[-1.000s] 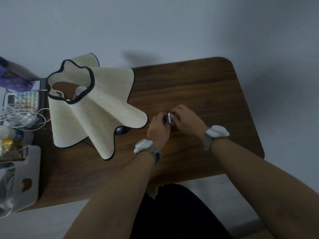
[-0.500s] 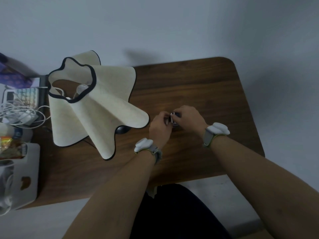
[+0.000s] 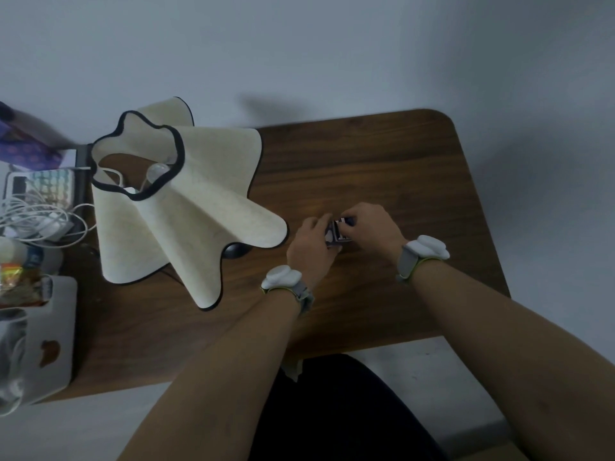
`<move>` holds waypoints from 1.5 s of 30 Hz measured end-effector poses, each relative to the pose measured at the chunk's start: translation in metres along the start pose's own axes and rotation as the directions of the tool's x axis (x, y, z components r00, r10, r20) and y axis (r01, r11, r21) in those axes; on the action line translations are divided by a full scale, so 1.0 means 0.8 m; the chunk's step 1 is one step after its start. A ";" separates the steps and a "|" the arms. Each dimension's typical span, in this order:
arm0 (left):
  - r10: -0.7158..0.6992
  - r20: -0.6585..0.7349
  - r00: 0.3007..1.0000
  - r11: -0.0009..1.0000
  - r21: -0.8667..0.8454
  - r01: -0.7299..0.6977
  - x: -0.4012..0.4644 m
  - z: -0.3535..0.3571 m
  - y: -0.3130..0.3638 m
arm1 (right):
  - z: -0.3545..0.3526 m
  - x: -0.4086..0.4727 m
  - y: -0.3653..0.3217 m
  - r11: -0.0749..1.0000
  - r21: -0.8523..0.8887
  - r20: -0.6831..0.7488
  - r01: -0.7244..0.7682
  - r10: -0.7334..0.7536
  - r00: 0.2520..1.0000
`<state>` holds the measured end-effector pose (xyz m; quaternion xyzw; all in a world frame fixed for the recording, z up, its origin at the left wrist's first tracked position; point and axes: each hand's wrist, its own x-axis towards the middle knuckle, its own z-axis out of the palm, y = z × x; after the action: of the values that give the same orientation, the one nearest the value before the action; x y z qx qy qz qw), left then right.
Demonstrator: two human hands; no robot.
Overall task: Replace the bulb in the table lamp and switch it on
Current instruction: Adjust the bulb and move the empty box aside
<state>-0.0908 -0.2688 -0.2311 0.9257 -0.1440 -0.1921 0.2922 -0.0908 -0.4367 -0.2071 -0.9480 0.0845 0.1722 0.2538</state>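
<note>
While both hands work at it, a small box [image 3: 338, 231] sits between them over the middle of the table [image 3: 366, 154], just right of the lamp's near hem. It is mostly covered, with only a dark and white printed face showing, so I cannot tell whether it is open; it is likely the pack of the new bulb. The left hand [image 3: 311, 247] is curled around the box's left side, apparently steadying it. The right hand [image 3: 369, 224] is closed over its far and right edges, fingertips pinched at the top as if picking at a flap. Holding it low over the wood means anything that slips out has little way to fall.

To the left stands the lamp [image 3: 186, 207], its wavy cream shade trimmed in black. Through the top opening a bulb [image 3: 158, 170] still sits inside, so the swap seems not yet begun. A dark round piece [image 3: 237, 250] peeks from under the hem. Cables [image 3: 40, 217] lie at the far left edge.
</note>
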 end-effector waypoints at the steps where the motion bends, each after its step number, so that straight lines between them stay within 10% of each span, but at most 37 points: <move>1: 0.013 -0.006 1.000 0.999 0.037 -0.013 0.001 0.000 0.000 | 0.000 0.000 0.001 1.000 0.002 -0.003 0.011 -0.011 1.000; 8: 0.033 -0.035 0.999 0.982 0.187 -0.026 0.007 -0.001 0.008 | 0.000 -0.007 0.010 0.998 -0.059 0.004 0.008 -0.008 1.000; 45: -0.055 -0.026 0.998 0.991 -0.125 0.052 0.028 0.018 0.022 | 0.007 -0.030 0.021 0.990 -0.137 0.211 0.023 0.006 0.978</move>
<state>-0.0799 -0.2983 -0.2377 0.9119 -0.1026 -0.1950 0.3462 -0.1189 -0.4464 -0.2100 -0.9401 0.0410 0.2760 0.1958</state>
